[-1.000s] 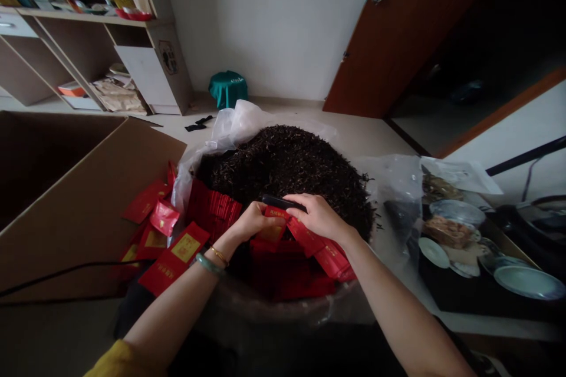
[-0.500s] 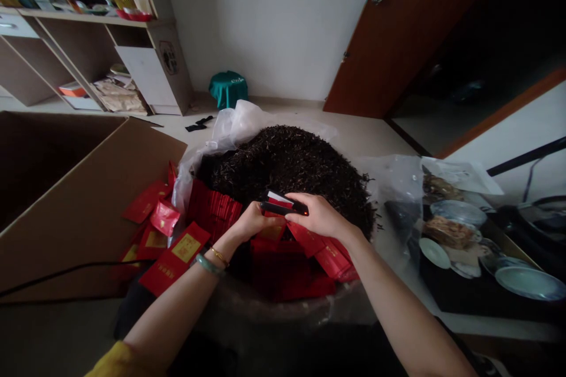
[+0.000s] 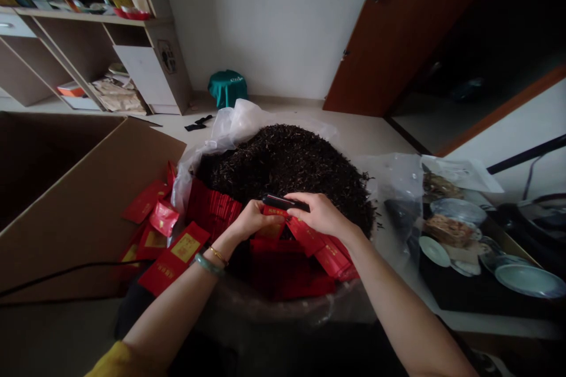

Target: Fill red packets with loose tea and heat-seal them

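Observation:
My right hand (image 3: 325,215) is wrapped around a black handheld bag sealer (image 3: 283,202), its long jaws lying across the top of a red packet (image 3: 272,228). My left hand (image 3: 247,222) pinches that packet at its upper left, close to the sealer's tip; its fingertips are partly hidden. Both hands are over a large bag lined with clear plastic (image 3: 241,118), heaped with dark dried tea leaves (image 3: 305,159). More red packets stand in a row (image 3: 214,209) left of my hands, and others (image 3: 327,256) lie below my right hand.
An open cardboard box (image 3: 101,188) stands at the left, with loose red packets (image 3: 174,259) beside it. A black tray (image 3: 464,294) with dishes is at the right. Farther back are a green covered stool (image 3: 227,88), a shelf unit (image 3: 163,65) and a brown door (image 3: 375,41).
The sealer's jaws, parted before with a pale inner face and an orange light showing, have come together over the packet's top. Both hands stay nearly in place.

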### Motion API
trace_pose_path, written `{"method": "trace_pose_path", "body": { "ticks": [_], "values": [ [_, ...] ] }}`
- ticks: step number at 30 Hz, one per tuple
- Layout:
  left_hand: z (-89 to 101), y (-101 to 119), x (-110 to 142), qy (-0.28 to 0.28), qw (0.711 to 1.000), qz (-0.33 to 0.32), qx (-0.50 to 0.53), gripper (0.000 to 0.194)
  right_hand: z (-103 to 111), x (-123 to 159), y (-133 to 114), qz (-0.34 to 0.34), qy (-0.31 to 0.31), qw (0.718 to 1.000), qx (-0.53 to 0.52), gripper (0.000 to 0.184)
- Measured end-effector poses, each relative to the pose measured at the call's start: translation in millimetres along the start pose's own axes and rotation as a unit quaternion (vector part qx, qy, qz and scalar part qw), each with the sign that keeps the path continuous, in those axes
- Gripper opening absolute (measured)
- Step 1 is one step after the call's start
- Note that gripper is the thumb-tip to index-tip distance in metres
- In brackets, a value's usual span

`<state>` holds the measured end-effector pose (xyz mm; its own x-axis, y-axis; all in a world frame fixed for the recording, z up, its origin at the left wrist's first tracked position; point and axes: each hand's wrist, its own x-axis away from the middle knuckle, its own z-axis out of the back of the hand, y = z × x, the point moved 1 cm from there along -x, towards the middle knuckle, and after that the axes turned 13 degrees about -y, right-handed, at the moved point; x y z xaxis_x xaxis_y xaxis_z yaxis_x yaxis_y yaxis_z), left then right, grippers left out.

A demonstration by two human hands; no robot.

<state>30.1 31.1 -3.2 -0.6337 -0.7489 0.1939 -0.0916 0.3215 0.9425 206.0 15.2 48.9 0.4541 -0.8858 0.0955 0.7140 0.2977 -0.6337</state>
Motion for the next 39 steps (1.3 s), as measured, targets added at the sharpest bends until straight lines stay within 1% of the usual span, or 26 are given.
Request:
{"method": "trace_pose_path", "body": {
  "ticks": [4, 8, 12, 18, 23, 25, 28, 31, 33, 34, 36, 39],
  "values": [
    [0.9, 0, 0, -0.001, 1.000, 0.003, -0.007, 0.045, 0, 1, 0, 0.001, 0.008, 1.000, 0.020, 0.032],
    [2.2, -1, -1, -0.005, 1.000, -0.005, -0.022, 0.045, 0, 0, -1, 0.016, 0.013, 1.000, 0.003, 0.032],
    [1.8, -1, 0, -0.005, 1.000, 0.003, -0.016, 0.044, 0, 0, -1, 0.008, 0.014, 1.000, 0.008, 0.031],
    [1.9, -2, -1, 0.006, 1.000, 0.000, -0.017, 0.042, -1, 0, -1, 0.015, 0.012, 1.000, -0.007, 0.031],
    [2.1, -2, -1, 0.002, 1.000, 0.003, -0.016, 0.042, 0, 0, -4, 0.014, 0.006, 1.000, -0.010, 0.030],
    [2.6, -2, -2, 0.016, 1.000, -0.001, -0.018, 0.041, 0, 0, -4, 0.010, 0.006, 1.000, -0.020, 0.029],
    [3.7, -1, -3, 0.060, 0.997, -0.041, -0.020, 0.042, -1, -1, 0, 0.009, 0.019, 0.998, -0.052, 0.033],
    [4.2, 0, -3, 0.098, 0.992, -0.077, -0.012, 0.042, -2, -4, 9, 0.008, 0.068, 0.994, -0.084, 0.037],
    [4.0, 1, -2, 0.122, 0.989, -0.079, 0.003, 0.041, -2, -7, 16, -0.006, 0.096, 0.992, -0.087, 0.037],
    [3.8, 1, -2, 0.132, 0.988, -0.076, 0.013, 0.042, -2, -8, 20, -0.021, 0.100, 0.992, -0.074, 0.037],
    [3.7, 1, -2, 0.145, 0.986, -0.073, 0.033, 0.045, -3, -10, 28, -0.064, 0.092, 0.993, -0.022, 0.038],
    [4.3, -1, -4, 0.150, 0.984, -0.079, 0.057, 0.047, -6, -13, 41, -0.132, 0.058, 0.987, 0.068, 0.040]
  ]
}}
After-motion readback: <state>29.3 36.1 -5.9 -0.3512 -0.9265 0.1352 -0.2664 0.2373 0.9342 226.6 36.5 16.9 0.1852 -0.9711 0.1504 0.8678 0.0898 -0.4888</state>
